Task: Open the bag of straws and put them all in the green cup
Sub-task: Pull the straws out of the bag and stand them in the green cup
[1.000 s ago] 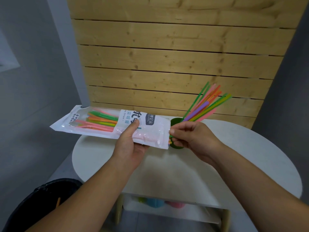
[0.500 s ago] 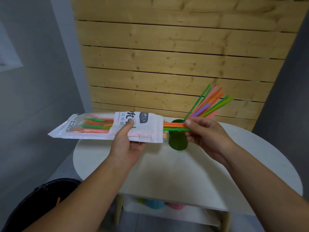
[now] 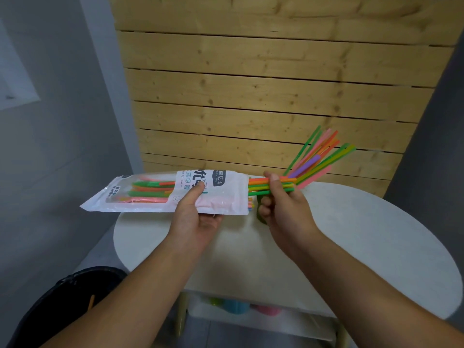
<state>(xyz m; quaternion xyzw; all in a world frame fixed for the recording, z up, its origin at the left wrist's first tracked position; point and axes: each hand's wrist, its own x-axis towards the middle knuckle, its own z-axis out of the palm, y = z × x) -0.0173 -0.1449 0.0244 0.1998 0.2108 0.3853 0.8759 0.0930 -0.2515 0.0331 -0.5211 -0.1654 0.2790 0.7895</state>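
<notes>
My left hand (image 3: 194,217) holds the white straw bag (image 3: 150,194) level above the table, thumb on its printed label. Several coloured straws (image 3: 258,187) stick out of the bag's open right end, and my right hand (image 3: 281,204) pinches them. The green cup (image 3: 261,218) stands on the table behind my right hand, almost wholly hidden by it. A fan of straws (image 3: 319,156) leans up and to the right out of the cup.
The round white table (image 3: 376,234) sits against a wooden slat wall (image 3: 263,96). A black bin (image 3: 62,305) stands at the lower left on the floor. A lower shelf under the table holds coloured cups (image 3: 236,306).
My right hand went from the bag's mouth to pulling a bunch of straws out to the right; they now reach further out of the bag. The bag stays in my left hand.
</notes>
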